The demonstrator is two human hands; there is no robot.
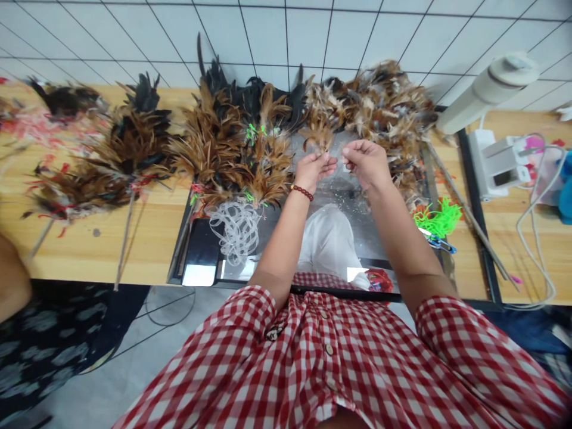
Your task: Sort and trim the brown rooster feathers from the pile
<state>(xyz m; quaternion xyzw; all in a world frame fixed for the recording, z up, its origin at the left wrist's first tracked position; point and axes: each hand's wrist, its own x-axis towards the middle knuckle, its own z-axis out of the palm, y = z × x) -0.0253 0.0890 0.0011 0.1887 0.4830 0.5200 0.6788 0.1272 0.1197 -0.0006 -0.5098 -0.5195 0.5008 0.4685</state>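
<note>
My left hand (317, 167), with a beaded bracelet (302, 192) at the wrist, is closed on a small brown feather (318, 138) that stands up above the fingers. Beside it, my right hand (364, 159) is pinched at thumb and forefinger over something pale and tiny that I cannot make out. Both hands are apart, above a dark glossy tray (286, 229) with scattered feather bits. Brown and black feather bunches (214, 131) lie behind and left, and a loose heap of brown feathers (386, 107) lies behind and right.
Clear plastic loops (236, 229) and a phone (201, 250) lie front left. At the right are green strings (440, 217), scissors (440, 243), a thin stick (469, 211), a bottle (489, 89) and a charger with cables (500, 161). Another person's arm (11, 277) shows far left.
</note>
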